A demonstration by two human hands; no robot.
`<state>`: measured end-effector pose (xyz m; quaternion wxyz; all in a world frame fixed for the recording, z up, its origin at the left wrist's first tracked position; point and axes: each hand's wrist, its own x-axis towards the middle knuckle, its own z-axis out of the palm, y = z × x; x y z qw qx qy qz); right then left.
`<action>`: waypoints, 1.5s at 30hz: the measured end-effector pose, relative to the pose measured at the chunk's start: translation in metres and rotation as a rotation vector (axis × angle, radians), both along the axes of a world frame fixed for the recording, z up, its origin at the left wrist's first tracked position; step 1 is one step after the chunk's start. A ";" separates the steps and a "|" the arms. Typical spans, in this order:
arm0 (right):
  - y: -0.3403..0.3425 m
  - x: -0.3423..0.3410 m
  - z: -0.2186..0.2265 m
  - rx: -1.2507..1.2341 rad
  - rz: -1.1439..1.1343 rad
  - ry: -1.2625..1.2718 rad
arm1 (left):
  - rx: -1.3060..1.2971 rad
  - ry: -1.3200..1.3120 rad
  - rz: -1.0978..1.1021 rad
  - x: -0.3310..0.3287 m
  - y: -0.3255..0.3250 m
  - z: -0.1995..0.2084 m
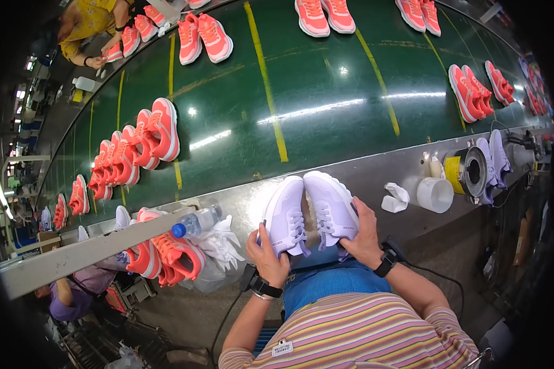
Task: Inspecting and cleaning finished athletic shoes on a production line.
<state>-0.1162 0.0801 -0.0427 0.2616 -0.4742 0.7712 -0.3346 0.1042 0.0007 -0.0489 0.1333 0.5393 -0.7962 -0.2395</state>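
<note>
Head view shows a matched pair of lavender shoes at the metal table that runs alongside a green conveyor belt [228, 144], one shoe to each hand. The left grip [269, 261] is closed around the outer side and heel of the left shoe [283, 215]; the right grip [364, 237] holds the right shoe [331, 212] in mirror fashion, fingers along the outer side and thumb near the heel. Held from outside, the laces and toes stay uncovered, and the two toes come close together, probably so that both shoes can be compared and kept level. Toes point toward the table's belt-side edge and heels sit back toward its near edge; whether the soles rest on the table [375, 175] cannot be told.

Right of the pair, a crumpled white wad [397, 198], a white tub [436, 195] and a yellow-labelled tin [452, 175] line the table, apparently to be within reach without blocking the middle. Further along that side stands another lavender pair [500, 157]. To the left, a bottle with a blue cap [200, 222] lies near white crumpled material [221, 246]. Coral shoes [162, 129] stand on the belt among yellow lines [266, 92], which likely serve as spacing marks.
</note>
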 end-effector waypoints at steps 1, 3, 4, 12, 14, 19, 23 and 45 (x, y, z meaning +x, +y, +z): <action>0.000 0.001 0.000 0.003 0.000 0.000 | 0.003 0.000 0.000 -0.002 0.002 0.000; -0.002 0.002 0.000 -0.010 -0.009 0.003 | -0.011 0.004 0.045 -0.006 0.006 0.001; -0.003 0.003 0.001 -0.006 -0.008 0.002 | -0.008 0.002 0.046 -0.008 0.008 0.002; -0.007 -0.005 -0.005 -0.032 0.117 0.012 | 0.120 -0.009 0.028 -0.017 0.012 -0.007; -0.010 -0.016 -0.007 -0.073 0.093 -0.072 | 0.149 0.037 0.036 -0.006 0.002 -0.016; -0.016 -0.043 -0.045 0.098 0.122 -0.494 | 0.406 0.379 0.021 0.009 -0.024 -0.047; -0.025 -0.049 -0.038 0.164 0.193 -0.681 | 0.571 0.436 0.016 0.021 -0.029 -0.050; -0.022 -0.064 -0.015 0.259 -0.160 -1.148 | 1.151 0.755 0.365 0.002 -0.057 -0.016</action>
